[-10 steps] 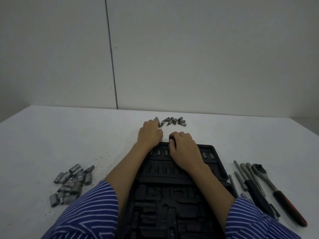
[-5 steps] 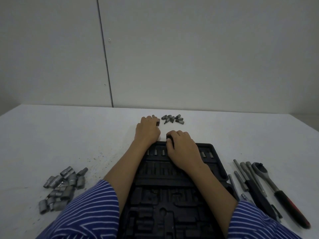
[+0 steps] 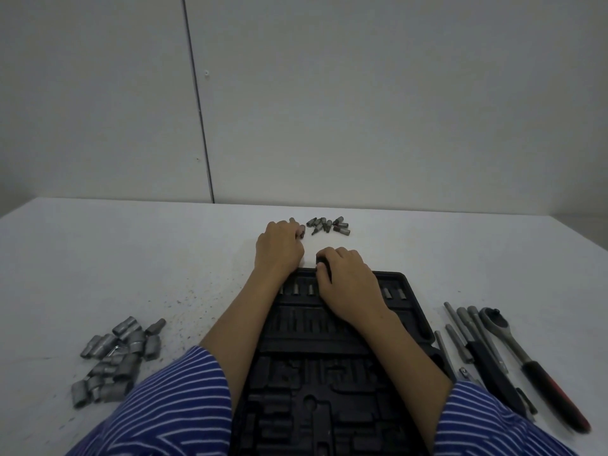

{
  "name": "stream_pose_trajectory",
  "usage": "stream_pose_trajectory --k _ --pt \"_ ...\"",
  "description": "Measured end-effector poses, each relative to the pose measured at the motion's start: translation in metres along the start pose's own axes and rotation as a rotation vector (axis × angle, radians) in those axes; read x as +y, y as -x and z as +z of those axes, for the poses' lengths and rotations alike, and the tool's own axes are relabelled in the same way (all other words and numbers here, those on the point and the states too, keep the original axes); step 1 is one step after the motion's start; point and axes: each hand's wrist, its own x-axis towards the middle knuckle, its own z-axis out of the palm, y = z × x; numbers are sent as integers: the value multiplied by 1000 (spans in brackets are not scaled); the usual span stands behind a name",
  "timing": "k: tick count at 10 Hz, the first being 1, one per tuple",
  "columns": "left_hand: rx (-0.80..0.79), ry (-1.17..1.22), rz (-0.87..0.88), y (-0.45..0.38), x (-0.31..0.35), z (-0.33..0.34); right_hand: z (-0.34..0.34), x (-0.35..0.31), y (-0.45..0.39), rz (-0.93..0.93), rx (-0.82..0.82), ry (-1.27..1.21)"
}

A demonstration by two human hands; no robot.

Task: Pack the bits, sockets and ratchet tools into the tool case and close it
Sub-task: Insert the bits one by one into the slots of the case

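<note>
- Fingers of the left hand (image 3: 279, 246) curl over 1 small dark bit at the near edge of the bit pile (image 3: 329, 225); whether it is truly pinched cannot be told.
- Pile lies at 2 o'clock from that hand, just beside it, bits pointing all ways.
- Right hand (image 3: 348, 284) rests on the tool case (image 3: 329, 373), fingertips curled on its far rim at 12 o'clock.
- Bit slots (image 3: 302, 288) sit at 6 o'clock from the left hand, the nearer one.

Dim, even light; soft shadows, wide-angle edge bending.
</note>
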Motion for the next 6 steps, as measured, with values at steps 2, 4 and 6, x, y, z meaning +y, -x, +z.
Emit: stream_pose_trajectory --k 2,4,6 --pt "42 27 -23 1 0 -1 -1 -1 0 -2 -3 1" --pt "62 68 -38 2 0 -2 -1 0 0 -5 -6 3" --pt "63 99 -52 1 -1 -2 -1 0 -1 0 -8 -6"
